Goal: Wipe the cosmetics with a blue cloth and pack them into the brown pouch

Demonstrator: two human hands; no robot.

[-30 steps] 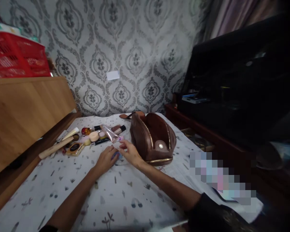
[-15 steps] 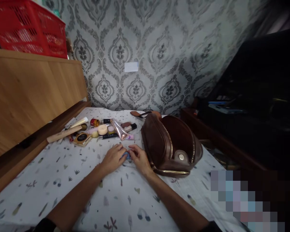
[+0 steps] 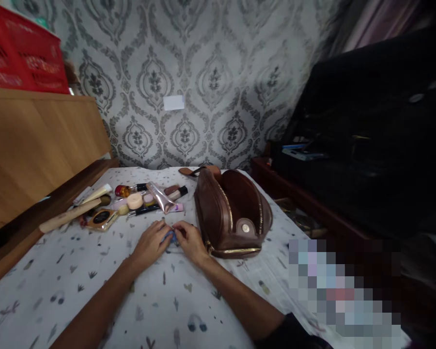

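Holds a small blue object (image 3: 170, 236) in a narrow grip between left hand (image 3: 150, 245) and right hand (image 3: 189, 242) low at the printed white cloth (image 3: 156, 286), seemingly not yet finished with it, near an already unzipped brown bag (image 3: 212, 213) and laid-out cosmetics (image 3: 134, 201).

Small blue item (image 3: 170, 236) at the fingers of left hand (image 3: 148, 245) and right hand (image 3: 189, 242), low over a printed white sheet (image 3: 160, 303).
Too small and covered to make out its form or the exact grip. Just right of the hands: brown bag (image 3: 212, 208), unzipped, with gold-coloured zip teeth and a round snap on the near flap. Beyond, to the left: loose cluster of cosmetics, including a shiny pinkish tube (image 3: 160, 198) aslant on top, a peach-lidded jar (image 3: 134, 201), a red-and-amber bottle (image 3: 122, 191), a gold-edged compact (image 3: 102, 219). Farther back: grey patterned wallpaper (image 3: 214, 43); at far left, red basket (image 3: 39, 65) atop a wooden panel (image 3: 39, 131).
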